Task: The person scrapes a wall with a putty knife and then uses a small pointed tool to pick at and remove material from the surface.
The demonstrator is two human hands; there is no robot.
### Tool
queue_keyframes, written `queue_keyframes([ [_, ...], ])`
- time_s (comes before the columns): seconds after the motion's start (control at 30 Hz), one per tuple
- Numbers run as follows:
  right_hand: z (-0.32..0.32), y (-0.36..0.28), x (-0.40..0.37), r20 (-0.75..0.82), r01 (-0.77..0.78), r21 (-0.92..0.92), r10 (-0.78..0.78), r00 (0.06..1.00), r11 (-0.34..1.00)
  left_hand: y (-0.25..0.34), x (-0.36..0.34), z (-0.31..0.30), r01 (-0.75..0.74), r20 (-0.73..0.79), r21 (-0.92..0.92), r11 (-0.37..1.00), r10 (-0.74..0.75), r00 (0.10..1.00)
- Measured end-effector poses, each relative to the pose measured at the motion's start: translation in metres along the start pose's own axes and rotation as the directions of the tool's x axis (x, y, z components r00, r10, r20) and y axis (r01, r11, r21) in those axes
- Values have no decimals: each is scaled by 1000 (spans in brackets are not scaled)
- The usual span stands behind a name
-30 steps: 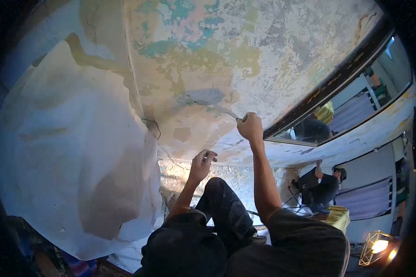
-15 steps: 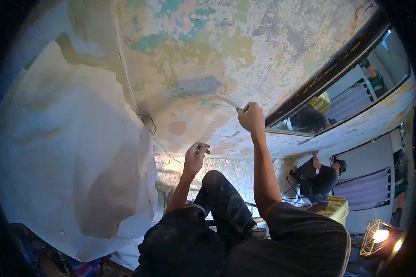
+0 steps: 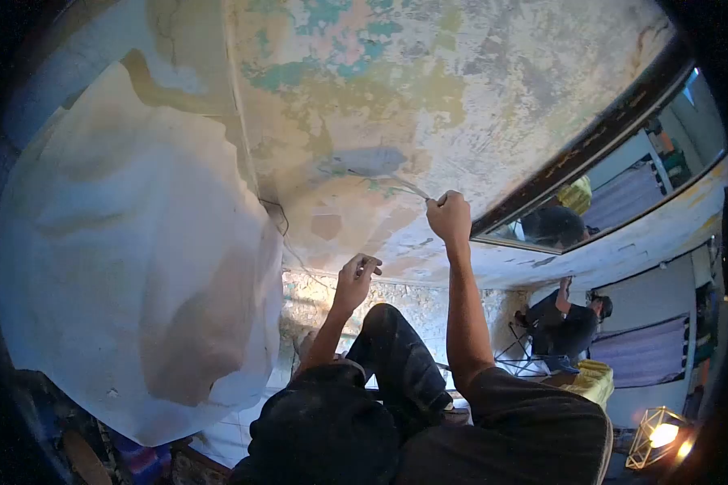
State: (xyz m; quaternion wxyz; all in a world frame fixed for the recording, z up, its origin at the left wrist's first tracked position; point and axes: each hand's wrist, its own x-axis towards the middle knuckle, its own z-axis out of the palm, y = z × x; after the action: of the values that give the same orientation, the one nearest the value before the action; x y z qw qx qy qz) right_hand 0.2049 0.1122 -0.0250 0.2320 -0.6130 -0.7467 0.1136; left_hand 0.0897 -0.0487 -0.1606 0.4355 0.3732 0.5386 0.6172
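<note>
A painted wall (image 3: 453,121) with peeling patches of green, teal and cream fills the view ahead. My right hand (image 3: 450,218) is closed around the near end of a thin, pale, narrow tool (image 3: 408,186). Its far end slants up and left and overlaps a greyish patch (image 3: 376,160) on the wall. Below and to the left, my left hand (image 3: 357,280) is raised in front of the wall's lower edge. Its fingers are loosely bent and apart, and nothing shows between them.
A large pale sheet (image 3: 97,283) bulges at the left, beside a thin dark cable (image 3: 281,214). A dark-framed mirror (image 3: 623,182) hangs at the right. Below it a seated person (image 3: 570,323) has one arm raised to the wall. A lit caged lamp (image 3: 662,435) glows at the lower right.
The view has shifted, so the wall and sheet sit slightly lower and farther right. Both my hands appear a little right and lower; my right hand still grips the thin tool.
</note>
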Motion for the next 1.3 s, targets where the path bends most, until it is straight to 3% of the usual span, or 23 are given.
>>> queue_keyframes([
  [0.1,12,10,11,-83,-36,-76,29,996,996,0,3,4,4,12,-2,1000,-4,1000],
  [0.17,-5,5,22,68,-37,-50,41,997,998,3,4,10,-16,10,-17,1000,16,1000],
  [0.33,-22,2,3,34,170,39,-172,985,985,12,2,6,2,69,2,1000,-2,998],
  [0.4,-30,-16,-15,129,80,140,-99,987,987,15,3,2,-18,31,-5,1000,19,999],
  [0.43,-24,-19,-21,145,89,144,-110,983,986,18,5,-1,-2,-3,-19,1000,1,1000],
  [0.5,-12,-27,-35,352,16,353,-149,924,935,24,7,-11,23,-43,-33,999,-25,999],
  [0.53,-6,-36,-45,390,52,350,-196,900,935,27,10,-16,80,-46,-134,988,-87,995],
  [0.63,31,-44,-68,342,183,485,-378,860,855,25,25,-32,128,-95,-283,950,-161,982],
  [0.77,46,-81,-94,408,208,431,-395,823,878,-7,57,-70,57,-170,-159,986,-84,982],
  [0.83,59,-92,-99,337,311,480,-499,798,821,-24,80,-90,20,-250,193,981,29,968],
  [0.87,66,-98,-99,343,309,481,-501,795,820,-24,86,-96,25,-255,192,981,25,967],
  [0.97,88,-118,-97,188,468,597,-681,708,652,13,92,-110,106,-406,35,994,-83,910],
  [1.07,110,-134,-88,261,477,481,-640,723,735,21,111,-130,87,-432,-181,980,-159,888],
  [1.17,125,-150,-70,303,481,341,-579,757,807,9,125,-147,93,-311,-168,981,-143,940],
  [1.3,119,-184,-58,335,443,163,-472,815,881,12,135,-155,86,-339,-239,967,-166,926],
])
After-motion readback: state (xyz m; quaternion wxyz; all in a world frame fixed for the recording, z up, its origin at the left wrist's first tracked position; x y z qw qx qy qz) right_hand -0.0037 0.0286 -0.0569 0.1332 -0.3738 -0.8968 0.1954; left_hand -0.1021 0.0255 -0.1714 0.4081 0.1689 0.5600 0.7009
